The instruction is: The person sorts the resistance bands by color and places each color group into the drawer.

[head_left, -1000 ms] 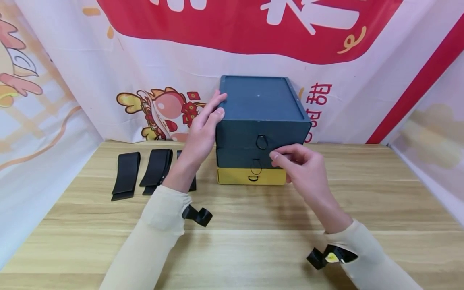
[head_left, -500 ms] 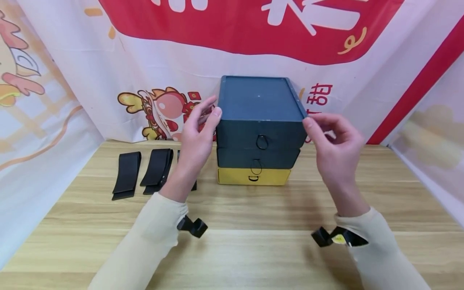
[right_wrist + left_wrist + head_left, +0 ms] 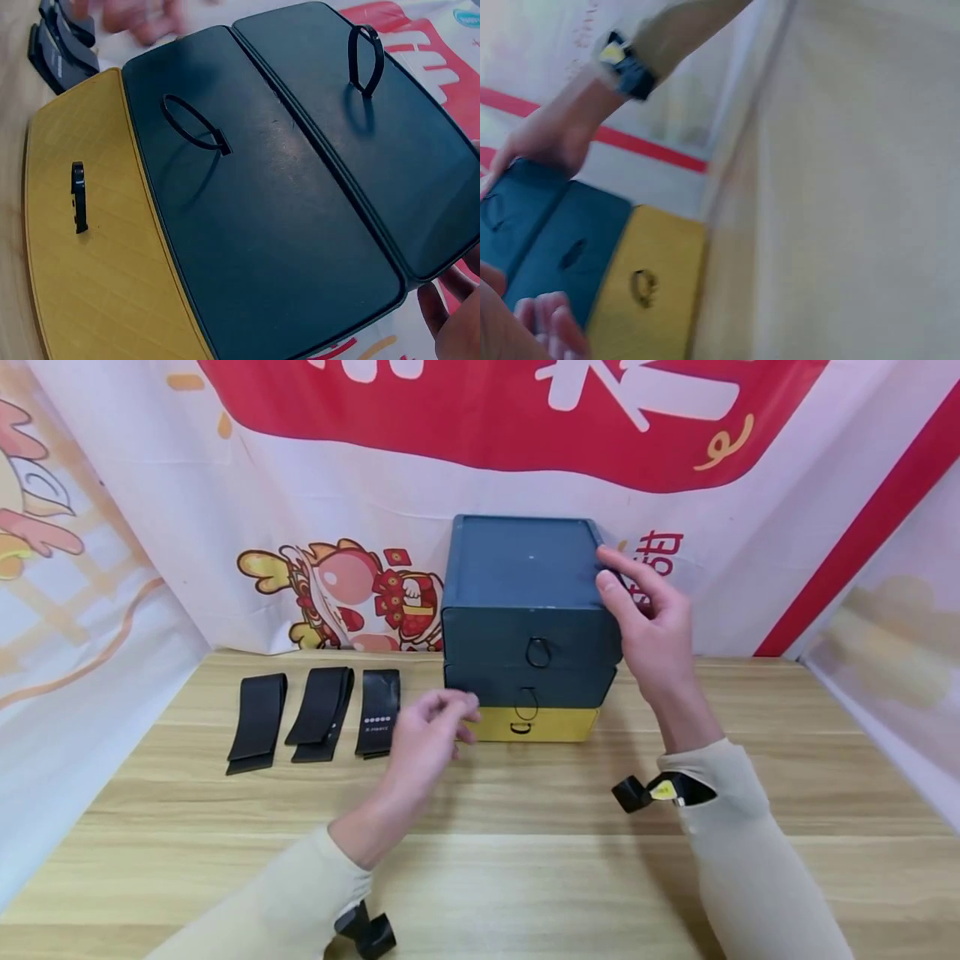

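Two dark teal drawer boxes, the upper one (image 3: 528,560) and the lower one (image 3: 491,687), stand stacked on a yellow drawer box (image 3: 558,725). Each front carries a black loop pull; the yellow one's loop (image 3: 643,288) shows in the left wrist view. My right hand (image 3: 656,627) rests on the upper teal box's right edge, thumb and a finger over its top rim. Beside the stack's lower left front corner, my left hand (image 3: 431,739) hovers with loosely bent fingers and holds nothing. Its fingers (image 3: 555,326) overlap the lower teal front in the left wrist view.
Folded black straps (image 3: 257,720) lie in a row on the wooden table (image 3: 525,877), left of the stack. A printed cloth (image 3: 420,493) hangs behind the boxes, and side cloths stand left and right.
My left hand has left the upper box's left side and dropped to the lower left corner. My right hand rose from the lower front to the top right edge. The stack's upper part shifted slightly left.
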Tool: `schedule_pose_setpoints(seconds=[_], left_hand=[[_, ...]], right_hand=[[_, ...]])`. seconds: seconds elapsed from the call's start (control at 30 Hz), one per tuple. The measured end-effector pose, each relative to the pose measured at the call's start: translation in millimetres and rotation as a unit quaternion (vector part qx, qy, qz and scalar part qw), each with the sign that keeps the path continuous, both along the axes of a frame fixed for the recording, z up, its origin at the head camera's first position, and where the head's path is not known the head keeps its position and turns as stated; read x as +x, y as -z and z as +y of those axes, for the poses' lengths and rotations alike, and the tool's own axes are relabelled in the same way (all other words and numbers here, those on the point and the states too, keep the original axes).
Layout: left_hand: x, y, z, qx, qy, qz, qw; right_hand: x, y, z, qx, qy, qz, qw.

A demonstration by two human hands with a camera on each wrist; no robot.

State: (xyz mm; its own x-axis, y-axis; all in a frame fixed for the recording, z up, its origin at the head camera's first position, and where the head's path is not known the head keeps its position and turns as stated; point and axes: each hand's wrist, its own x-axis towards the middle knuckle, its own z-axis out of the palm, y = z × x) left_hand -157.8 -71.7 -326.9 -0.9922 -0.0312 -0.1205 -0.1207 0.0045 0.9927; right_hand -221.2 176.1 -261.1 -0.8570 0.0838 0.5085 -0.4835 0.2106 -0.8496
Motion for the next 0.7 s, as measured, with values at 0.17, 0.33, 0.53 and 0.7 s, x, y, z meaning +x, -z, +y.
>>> schedule_pose_setpoints(seconds=[0.17, 0.33, 0.53, 0.7], left_hand=[[0.2, 22.2, 12.4, -0.009, 0.069, -0.068, 0.9953], [-5.1, 36.8, 18.9, -0.003, 0.096, -0.089, 0.9914], [-12.5, 45.2, 29.1, 0.028, 0.108, -0.103, 0.9885], [-16.9, 49.2, 36.7, 0.057, 0.09, -0.107, 0.9885]], right_hand=[[-6.0, 4.2, -0.5, -0.02, -0.029, 0.004, 0.9994], [-5.8, 6.2, -1.9, -0.02, -0.034, -0.001, 0.9992], [-5.3, 6.8, -1.7, -0.012, -0.032, -0.001, 0.9994], [-6.4, 6.7, 1.7, -0.002, -0.038, -0.002, 0.9993]])
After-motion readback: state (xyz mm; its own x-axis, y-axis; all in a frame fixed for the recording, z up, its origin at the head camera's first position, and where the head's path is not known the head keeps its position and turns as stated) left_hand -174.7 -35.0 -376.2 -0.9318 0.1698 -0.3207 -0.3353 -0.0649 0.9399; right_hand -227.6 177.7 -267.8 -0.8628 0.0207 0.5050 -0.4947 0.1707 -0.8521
